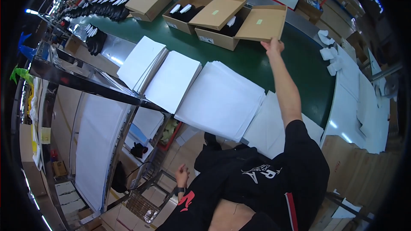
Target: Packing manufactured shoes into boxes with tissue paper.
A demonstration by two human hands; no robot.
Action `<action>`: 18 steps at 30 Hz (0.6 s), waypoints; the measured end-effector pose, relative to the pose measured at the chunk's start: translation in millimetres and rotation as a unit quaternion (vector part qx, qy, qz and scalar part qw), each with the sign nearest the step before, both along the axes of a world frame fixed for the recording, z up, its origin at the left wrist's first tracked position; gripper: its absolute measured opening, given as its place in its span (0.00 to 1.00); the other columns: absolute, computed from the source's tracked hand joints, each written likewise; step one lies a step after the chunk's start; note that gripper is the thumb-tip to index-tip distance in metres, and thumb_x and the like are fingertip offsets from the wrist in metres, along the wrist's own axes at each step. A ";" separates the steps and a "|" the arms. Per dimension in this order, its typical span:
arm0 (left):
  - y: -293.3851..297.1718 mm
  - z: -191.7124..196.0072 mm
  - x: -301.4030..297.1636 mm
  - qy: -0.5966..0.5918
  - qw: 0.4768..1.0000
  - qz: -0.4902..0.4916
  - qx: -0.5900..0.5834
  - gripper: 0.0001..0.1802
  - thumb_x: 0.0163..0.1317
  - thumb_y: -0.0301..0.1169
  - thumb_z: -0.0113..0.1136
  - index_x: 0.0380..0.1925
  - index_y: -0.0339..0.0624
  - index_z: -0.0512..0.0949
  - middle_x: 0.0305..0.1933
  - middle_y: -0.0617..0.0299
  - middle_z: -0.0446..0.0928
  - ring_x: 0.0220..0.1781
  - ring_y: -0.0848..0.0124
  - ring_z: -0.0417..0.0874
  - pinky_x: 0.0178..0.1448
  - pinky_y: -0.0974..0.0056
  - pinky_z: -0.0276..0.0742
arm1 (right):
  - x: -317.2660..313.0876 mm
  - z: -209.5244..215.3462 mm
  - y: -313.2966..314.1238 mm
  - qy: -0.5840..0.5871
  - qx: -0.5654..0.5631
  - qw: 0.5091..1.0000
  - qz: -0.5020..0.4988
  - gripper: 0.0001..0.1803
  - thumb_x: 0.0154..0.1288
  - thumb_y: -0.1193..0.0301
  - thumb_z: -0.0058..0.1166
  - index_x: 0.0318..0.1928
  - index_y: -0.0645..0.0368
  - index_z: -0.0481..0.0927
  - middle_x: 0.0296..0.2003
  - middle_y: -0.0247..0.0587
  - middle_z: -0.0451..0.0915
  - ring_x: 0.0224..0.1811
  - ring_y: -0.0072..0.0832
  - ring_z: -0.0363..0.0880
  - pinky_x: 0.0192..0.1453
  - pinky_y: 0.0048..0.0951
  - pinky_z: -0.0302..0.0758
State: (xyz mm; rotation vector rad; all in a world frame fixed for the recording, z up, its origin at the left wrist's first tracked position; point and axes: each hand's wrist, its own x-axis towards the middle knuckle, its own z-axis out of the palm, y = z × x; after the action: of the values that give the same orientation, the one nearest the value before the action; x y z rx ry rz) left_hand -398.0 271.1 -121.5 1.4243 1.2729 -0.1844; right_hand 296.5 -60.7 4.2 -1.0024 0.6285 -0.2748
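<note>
My right hand (274, 47) reaches far across the green conveyor belt and pinches the near right corner of a brown cardboard box lid (262, 25). That lid is tilted beside an open shoe box (216, 38), in which a dark shoe with white stuffing shows. Another lid (218, 13) lies slanted over this box and its neighbour. The neighbouring open shoe box (180, 25) holds black shoes (190, 13) with white stuffing. Down by my body, my left hand (183, 175) hangs with fingers loosely bent and apart; nothing shows in it. A dark watch (180, 190) circles that wrist.
Stacks of white paper (220, 98) line the near side of the green belt (306, 60). A closed box (147, 1) stands farther left, near rows of black shoes (100, 10). Crumpled white paper (329, 54) lies at right. A metal frame (85, 81) stands at left.
</note>
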 end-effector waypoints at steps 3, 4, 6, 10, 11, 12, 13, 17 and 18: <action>3.1 -7.0 57.1 -0.133 0.982 -0.119 0.067 0.19 0.71 0.33 0.59 0.59 0.39 0.77 0.50 0.55 0.83 0.48 0.68 0.84 0.51 0.66 0.80 | -34.3 30.3 -56.2 0.000 0.012 0.999 0.032 0.23 0.64 0.71 0.55 0.54 0.74 0.68 0.47 0.65 0.78 0.34 0.54 0.86 0.34 0.47 0.91; 5.1 6.8 90.6 -0.167 0.962 -0.189 0.107 0.19 0.71 0.33 0.59 0.59 0.38 0.77 0.50 0.55 0.83 0.50 0.68 0.83 0.52 0.66 0.79 | -47.4 34.6 -80.4 -0.015 0.011 1.000 0.025 0.23 0.65 0.70 0.55 0.54 0.75 0.68 0.47 0.66 0.78 0.37 0.56 0.86 0.34 0.46 0.90; 2.4 24.5 146.7 -0.280 0.910 -0.242 0.189 0.18 0.71 0.30 0.59 0.59 0.38 0.77 0.44 0.62 0.82 0.41 0.76 0.81 0.46 0.70 0.77 | -84.9 57.0 -118.9 0.007 0.025 0.999 0.042 0.24 0.66 0.70 0.53 0.55 0.75 0.66 0.48 0.66 0.77 0.40 0.58 0.86 0.35 0.42 0.90; -1.0 73.5 235.0 -0.307 0.890 -0.302 0.149 0.19 0.73 0.29 0.56 0.62 0.38 0.75 0.48 0.57 0.83 0.45 0.75 0.82 0.47 0.69 0.78 | -188.2 88.1 -189.6 -0.004 0.019 0.997 0.081 0.25 0.68 0.69 0.51 0.58 0.75 0.65 0.49 0.67 0.76 0.43 0.59 0.85 0.39 0.38 0.90; -6.5 85.8 250.2 -0.314 0.888 -0.308 0.134 0.19 0.73 0.29 0.55 0.62 0.38 0.75 0.47 0.58 0.83 0.44 0.74 0.82 0.47 0.68 0.78 | -226.9 96.2 -200.6 0.003 0.001 0.998 0.058 0.26 0.68 0.69 0.51 0.60 0.74 0.64 0.49 0.66 0.77 0.43 0.59 0.85 0.39 0.37 0.90; -13.8 95.2 264.7 -0.323 0.884 -0.316 0.118 0.19 0.74 0.29 0.55 0.62 0.38 0.75 0.47 0.58 0.83 0.44 0.73 0.83 0.47 0.68 0.78 | -262.2 100.8 -211.3 0.008 -0.018 0.999 0.033 0.27 0.69 0.69 0.50 0.61 0.74 0.63 0.48 0.66 0.77 0.44 0.59 0.85 0.40 0.35 0.90; -20.2 100.8 272.2 -0.338 0.873 -0.334 0.105 0.17 0.72 0.29 0.55 0.58 0.37 0.78 0.44 0.58 0.84 0.42 0.72 0.83 0.47 0.68 0.78 | -296.3 92.4 -235.5 0.020 -0.012 0.999 0.045 0.27 0.69 0.68 0.51 0.62 0.72 0.64 0.49 0.64 0.78 0.44 0.56 0.86 0.39 0.35 0.90; -11.9 80.0 263.6 -0.196 0.699 -0.687 0.025 0.13 0.69 0.28 0.59 0.51 0.36 0.81 0.41 0.51 0.86 0.36 0.72 0.85 0.41 0.66 0.79 | -438.0 76.2 -314.3 0.091 -0.030 0.993 0.068 0.27 0.70 0.63 0.51 0.63 0.66 0.67 0.50 0.59 0.81 0.45 0.48 0.87 0.35 0.35 0.88; -16.2 86.6 255.4 -0.188 0.692 -0.697 0.016 0.13 0.69 0.28 0.59 0.51 0.36 0.81 0.41 0.51 0.86 0.36 0.72 0.85 0.41 0.66 0.79 | -471.6 70.4 -329.6 0.107 -0.054 0.991 0.062 0.26 0.71 0.61 0.51 0.63 0.64 0.69 0.49 0.57 0.82 0.45 0.47 0.87 0.35 0.35 0.87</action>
State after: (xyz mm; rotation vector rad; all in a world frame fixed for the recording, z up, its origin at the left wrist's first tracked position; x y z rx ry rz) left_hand -142.6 255.0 -34.9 2.0494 -0.3842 -0.8241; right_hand -175.1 -390.3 74.5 -1.1811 0.7480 -0.0931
